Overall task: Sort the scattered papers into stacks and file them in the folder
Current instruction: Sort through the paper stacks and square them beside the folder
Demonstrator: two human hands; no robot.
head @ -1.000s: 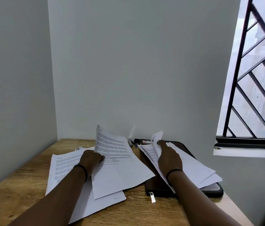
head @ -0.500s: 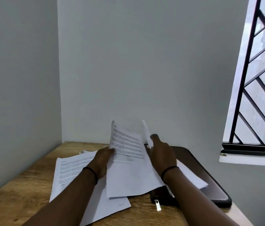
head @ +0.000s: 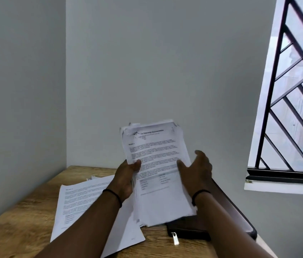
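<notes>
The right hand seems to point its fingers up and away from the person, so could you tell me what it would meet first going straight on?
Probably only the wall; the right hand already touches the held papers, though depth is unclear.

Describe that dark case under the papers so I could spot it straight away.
Start at the barred window on the right and drop to the wooden table below it. The dark folder lies flat along the table's right edge, partly hidden by the held stack of papers. Unlike the white sheets, it is black with a silver zip pull.
</notes>
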